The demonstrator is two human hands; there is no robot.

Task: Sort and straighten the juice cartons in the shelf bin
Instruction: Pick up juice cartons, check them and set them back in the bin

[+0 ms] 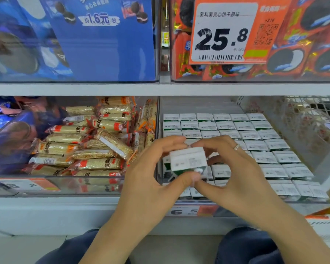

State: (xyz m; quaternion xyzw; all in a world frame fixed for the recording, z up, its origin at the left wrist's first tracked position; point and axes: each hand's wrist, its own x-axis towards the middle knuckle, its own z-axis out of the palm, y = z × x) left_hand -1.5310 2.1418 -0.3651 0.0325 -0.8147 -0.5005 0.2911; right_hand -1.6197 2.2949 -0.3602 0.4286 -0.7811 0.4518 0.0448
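A small white and green juice carton [187,159] is lifted above the front left corner of the clear shelf bin [312,119]. My left hand [151,172] grips its left side with fingers over the top and thumb underneath. My right hand [234,168], with a ring on one finger, pinches its right side from the top and bottom. Below and behind it, several white-topped cartons [255,143] stand in neat rows filling the bin. The cartons under my hands are partly hidden.
A neighbouring clear bin [74,185] to the left holds piled sesame snack bars [95,141]. The upper shelf carries blue cookie boxes [103,40], red cookie boxes [301,60] and an orange price tag [225,33]. A price label [191,211] sits on the shelf edge. My knees are below.
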